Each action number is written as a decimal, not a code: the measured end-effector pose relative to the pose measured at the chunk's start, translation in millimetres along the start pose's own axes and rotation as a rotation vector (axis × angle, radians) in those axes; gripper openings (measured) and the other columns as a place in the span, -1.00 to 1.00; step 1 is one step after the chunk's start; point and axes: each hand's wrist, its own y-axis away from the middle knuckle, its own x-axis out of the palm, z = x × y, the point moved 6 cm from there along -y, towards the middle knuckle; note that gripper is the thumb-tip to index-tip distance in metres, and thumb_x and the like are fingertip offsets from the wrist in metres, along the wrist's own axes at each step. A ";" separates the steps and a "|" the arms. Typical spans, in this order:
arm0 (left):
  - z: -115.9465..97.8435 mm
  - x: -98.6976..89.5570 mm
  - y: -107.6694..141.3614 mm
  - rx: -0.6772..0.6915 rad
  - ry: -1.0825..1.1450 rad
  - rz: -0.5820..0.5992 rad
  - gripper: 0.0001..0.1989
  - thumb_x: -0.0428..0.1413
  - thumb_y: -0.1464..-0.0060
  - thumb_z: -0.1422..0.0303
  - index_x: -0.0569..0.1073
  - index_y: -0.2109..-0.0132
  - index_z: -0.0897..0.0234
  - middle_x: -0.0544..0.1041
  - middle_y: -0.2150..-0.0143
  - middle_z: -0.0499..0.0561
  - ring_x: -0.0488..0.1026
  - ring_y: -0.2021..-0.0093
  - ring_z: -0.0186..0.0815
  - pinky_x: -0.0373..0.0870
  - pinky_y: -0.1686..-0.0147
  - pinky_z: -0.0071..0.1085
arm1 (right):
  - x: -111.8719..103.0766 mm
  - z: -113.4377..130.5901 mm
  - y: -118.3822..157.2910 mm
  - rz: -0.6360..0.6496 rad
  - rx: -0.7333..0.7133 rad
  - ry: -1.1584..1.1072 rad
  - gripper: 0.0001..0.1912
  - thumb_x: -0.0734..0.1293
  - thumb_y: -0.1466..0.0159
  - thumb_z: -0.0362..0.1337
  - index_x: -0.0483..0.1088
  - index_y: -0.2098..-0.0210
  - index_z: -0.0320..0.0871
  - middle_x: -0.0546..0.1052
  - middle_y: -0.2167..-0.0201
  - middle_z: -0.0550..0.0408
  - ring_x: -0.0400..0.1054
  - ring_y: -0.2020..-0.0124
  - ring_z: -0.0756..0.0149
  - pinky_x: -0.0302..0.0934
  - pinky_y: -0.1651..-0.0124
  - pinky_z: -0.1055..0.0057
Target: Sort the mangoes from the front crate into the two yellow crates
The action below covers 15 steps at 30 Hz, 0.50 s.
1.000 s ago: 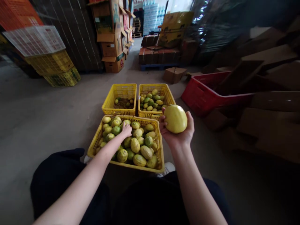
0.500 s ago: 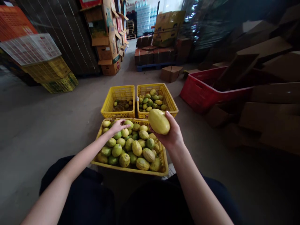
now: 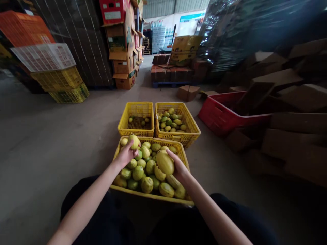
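My right hand (image 3: 180, 169) is wrapped round a large, smooth yellow papaya (image 3: 165, 162), held low over the right part of the front yellow crate (image 3: 150, 197). A smaller yellow-green papaya (image 3: 133, 141) is gripped in my left hand (image 3: 127, 154), above the crate's back left corner. Several green and yellow papayas (image 3: 138, 173) fill the crate between my knees, some ribbed and some smooth. My hands and the held fruit hide part of the pile.
Behind the front crate stand two yellow crates: the left one (image 3: 122, 126) holds a few small fruits, the right one (image 3: 195, 131) several more. A red bin (image 3: 217, 117) with cardboard is at right. Stacked crates (image 3: 60, 79) and cartons (image 3: 124, 66) stand at left.
My left hand has lifted a papaya out of the pile. My right hand has lowered its large papaya closer to the crate. The view has tilted up a little.
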 end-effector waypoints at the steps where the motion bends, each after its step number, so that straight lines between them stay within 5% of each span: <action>1: 1.1 -0.7 2.4 0.032 -0.051 0.005 -0.56 0.34 0.03 0.04 0.41 0.21 0.27 0.50 0.34 -0.08 0.28 0.57 -0.52 0.34 0.49 -0.53 | 1.5 -6.5 0.3 -0.017 0.051 -0.027 -0.70 0.50 -0.09 -0.02 0.48 0.38 -0.11 0.62 0.50 0.08 0.53 0.48 0.19 0.45 0.46 0.32; 4: 3.3 0.8 10.8 0.150 -0.274 -0.010 -0.44 0.40 0.14 0.02 0.46 0.09 0.24 0.50 0.24 -0.04 0.44 0.34 -0.37 0.40 0.34 -0.47 | 8.9 -16.6 -1.7 -0.051 0.116 -0.055 -0.67 0.46 -0.09 0.03 0.48 0.45 -0.12 0.59 0.56 0.05 0.53 0.49 0.14 0.41 0.52 0.33; 8: 7.5 15.0 18.4 0.280 -0.525 0.068 -0.39 0.47 0.25 0.13 0.51 0.04 0.22 0.44 -0.03 0.09 0.43 -0.07 -0.12 0.41 0.00 -0.33 | 16.0 -3.3 -8.2 -0.089 -0.096 0.014 -0.64 0.48 -0.02 0.05 0.52 0.47 -0.14 0.60 0.53 0.07 0.51 0.47 0.19 0.36 0.51 0.40; 15: 10.9 25.3 22.0 0.291 -0.563 0.099 -0.43 0.43 0.16 0.24 0.43 0.00 0.20 0.51 0.00 0.09 0.47 0.00 -0.19 0.39 -0.05 -0.29 | 22.6 35.0 7.7 -0.167 -0.558 0.336 -0.64 0.37 -0.13 0.06 0.56 0.53 -0.10 0.62 0.46 0.05 0.48 0.36 0.17 0.34 0.29 0.33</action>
